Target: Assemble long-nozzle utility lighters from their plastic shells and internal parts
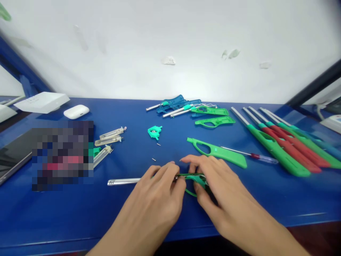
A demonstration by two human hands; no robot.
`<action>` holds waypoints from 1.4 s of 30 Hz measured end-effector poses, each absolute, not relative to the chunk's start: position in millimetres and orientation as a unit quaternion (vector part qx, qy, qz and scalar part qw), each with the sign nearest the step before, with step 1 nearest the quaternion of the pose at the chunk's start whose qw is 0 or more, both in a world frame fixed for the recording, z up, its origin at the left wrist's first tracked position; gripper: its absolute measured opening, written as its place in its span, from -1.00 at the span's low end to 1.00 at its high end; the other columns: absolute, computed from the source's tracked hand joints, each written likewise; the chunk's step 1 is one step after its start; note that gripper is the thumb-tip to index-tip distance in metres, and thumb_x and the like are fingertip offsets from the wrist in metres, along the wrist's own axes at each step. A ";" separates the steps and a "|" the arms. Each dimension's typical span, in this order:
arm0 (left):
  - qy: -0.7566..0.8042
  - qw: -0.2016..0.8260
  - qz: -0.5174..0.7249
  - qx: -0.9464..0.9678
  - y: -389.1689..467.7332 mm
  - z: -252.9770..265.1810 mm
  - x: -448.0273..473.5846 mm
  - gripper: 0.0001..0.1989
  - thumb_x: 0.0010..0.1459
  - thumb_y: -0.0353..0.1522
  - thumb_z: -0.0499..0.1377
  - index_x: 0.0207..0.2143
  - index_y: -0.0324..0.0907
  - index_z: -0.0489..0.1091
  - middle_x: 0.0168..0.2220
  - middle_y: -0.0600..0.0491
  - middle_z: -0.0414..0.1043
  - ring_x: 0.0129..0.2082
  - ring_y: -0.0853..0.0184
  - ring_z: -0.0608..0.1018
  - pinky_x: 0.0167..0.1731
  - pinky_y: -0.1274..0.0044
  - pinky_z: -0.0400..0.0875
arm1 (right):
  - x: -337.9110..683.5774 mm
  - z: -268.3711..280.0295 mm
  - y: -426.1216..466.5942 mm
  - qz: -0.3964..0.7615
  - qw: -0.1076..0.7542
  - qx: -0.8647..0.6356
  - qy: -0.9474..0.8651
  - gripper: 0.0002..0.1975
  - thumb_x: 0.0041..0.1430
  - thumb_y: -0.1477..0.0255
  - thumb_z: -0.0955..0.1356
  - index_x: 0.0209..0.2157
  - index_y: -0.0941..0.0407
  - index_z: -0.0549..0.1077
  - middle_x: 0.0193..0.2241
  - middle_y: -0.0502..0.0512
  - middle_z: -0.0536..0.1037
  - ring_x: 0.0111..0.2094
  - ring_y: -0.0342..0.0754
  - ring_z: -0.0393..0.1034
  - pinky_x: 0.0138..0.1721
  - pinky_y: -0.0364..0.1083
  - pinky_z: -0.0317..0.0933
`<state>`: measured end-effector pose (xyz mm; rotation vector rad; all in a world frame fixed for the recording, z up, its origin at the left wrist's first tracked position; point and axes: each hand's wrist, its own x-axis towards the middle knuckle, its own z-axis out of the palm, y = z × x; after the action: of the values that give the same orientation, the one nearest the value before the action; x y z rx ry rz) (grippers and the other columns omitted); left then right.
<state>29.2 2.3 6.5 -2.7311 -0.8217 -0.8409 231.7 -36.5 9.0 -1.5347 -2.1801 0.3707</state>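
Note:
Both hands close on one green gas lighter (191,192) with a silver tube (124,181) that points left. My left hand (162,188) grips it where the tube meets the body. My right hand (221,188) has its thumb and fingers at the handle, over a teal part (195,179) and thin wires. My fingers hide most of the body. Just beyond lies a loose green handle shell (221,153), with a screwdriver (254,155) partly behind it. Two small screws (158,144) and a teal plastic piece (154,132) rest beyond my left hand.
Several whole lighters (282,142) lie side by side at the right. Blue and green lighter parts (183,105) are piled at the back. Clear fuel tanks (110,137) lie left, near a blurred-out patch (64,156), a white case (76,112) and a dark tablet-like device (16,151).

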 end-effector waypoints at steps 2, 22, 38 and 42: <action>-0.278 0.088 -0.286 -0.913 3.0 6.3 29.9 -0.49 0.47 -0.64 -0.17 -0.23 -0.31 0.58 -0.26 -0.12 0.63 -0.26 0.19 0.68 -0.29 0.39 0.61 | 232.8 9.1 -36.9 0.143 0.228 -0.555 -0.787 -0.64 0.46 0.52 0.18 0.19 -0.11 0.19 0.07 0.09 0.53 0.10 0.08 0.46 0.10 0.26 0.38; -0.290 -0.012 -0.300 -0.909 4.3 -3.6 8.6 -0.69 0.58 -0.41 -0.01 0.05 -0.12 0.55 -0.02 0.07 0.69 0.06 0.27 0.68 0.08 0.39 0.52 | 288.8 -22.5 -56.7 -0.017 0.252 -0.540 -0.802 -0.71 0.45 0.13 0.36 0.14 -0.20 0.51 -0.05 0.02 0.56 -0.08 -0.01 0.58 -0.14 -0.08 0.51; -0.207 0.075 -0.100 -0.970 21.9 39.9 29.6 -0.72 0.16 -0.64 0.06 -0.18 -0.25 0.49 -0.19 -0.15 0.50 -0.15 0.03 0.54 -0.23 0.25 0.59 | 284.8 -14.9 -59.8 0.070 0.253 -0.578 -0.773 -0.59 0.40 0.08 0.42 0.21 -0.21 0.43 0.02 -0.01 0.56 0.01 0.03 0.53 -0.02 -0.01 0.47; -0.188 0.084 -0.070 -0.976 26.7 44.0 37.9 -0.77 0.04 -0.65 0.15 -0.29 -0.26 0.48 -0.29 -0.11 0.47 -0.28 0.05 0.52 -0.35 0.25 0.60 | 283.6 -10.5 -59.6 0.102 0.271 -0.578 -0.763 -0.74 0.39 0.13 0.44 0.06 -0.18 0.52 -0.08 -0.02 0.58 -0.11 0.00 0.56 -0.10 -0.04 0.47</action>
<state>37.9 26.7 44.0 -2.9127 -0.5595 -0.2081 283.6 -59.6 -10.5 -1.5569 -2.0556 0.2736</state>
